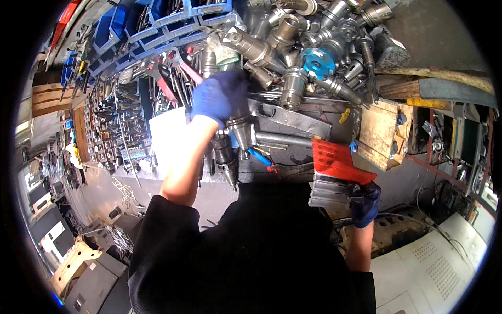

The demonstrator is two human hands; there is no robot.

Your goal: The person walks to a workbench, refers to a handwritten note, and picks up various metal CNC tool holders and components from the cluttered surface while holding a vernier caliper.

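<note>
My right hand [364, 202], in a blue and black glove, grips a red plastic rack [340, 161] with slots or holes in its face. Several clear plastic tubes or ribs [328, 192] show at the rack's lower side; which of these I cannot tell. My left hand [217, 97], gloved the same way, reaches over the bench just above some dark tool holders [225, 149]. Motion smears its dark fingers, so whether they hold anything is hidden. A white sheet [168, 138] lies by my left forearm, and a pink-handled wrench [187, 68] is beyond it.
Metal tool holders [285, 44] are heaped at the back, with a blue milling cutter [319, 62] among them. Blue parts bins [164, 26] stand at the back left. A wooden box [377, 131] sits right of the bench, and a blue-handled tool [260, 156] lies near its front edge.
</note>
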